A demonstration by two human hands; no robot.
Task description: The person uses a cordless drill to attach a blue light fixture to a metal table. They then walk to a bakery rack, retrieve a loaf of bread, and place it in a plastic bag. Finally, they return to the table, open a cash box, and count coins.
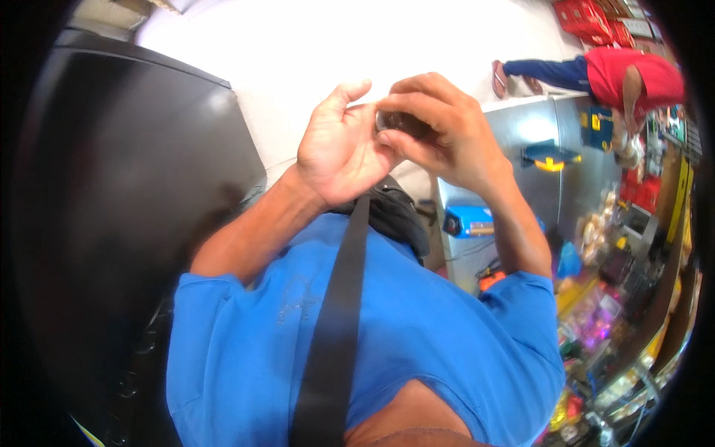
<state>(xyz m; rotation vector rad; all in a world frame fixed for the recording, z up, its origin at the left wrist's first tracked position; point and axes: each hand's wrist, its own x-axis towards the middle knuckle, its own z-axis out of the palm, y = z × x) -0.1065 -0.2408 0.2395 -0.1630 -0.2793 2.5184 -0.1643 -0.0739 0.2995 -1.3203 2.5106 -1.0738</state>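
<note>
My right hand [462, 130] has its thumb and fingers wrapped round a small dark rounded object [402, 124] with a shiny, clear-looking left end. Its exact kind cannot be made out, since the fingers cover much of it. Close against it, my left hand [339, 145] is turned palm up, thumb stretched out and apart. The object's shiny end faces the left palm, near the base of the left fingers, which are partly hidden behind my right hand. Both hands are raised in front of a black bag [395, 216] worn on a strap.
A large black cabinet-like unit [134, 179] stands at left. To the right, a metal counter [532, 123] carries a blue tool-like item [469, 222] and a dark blue and yellow item [550, 158]. Beyond it stands a person in a red shirt [629, 78], near red crates [585, 21].
</note>
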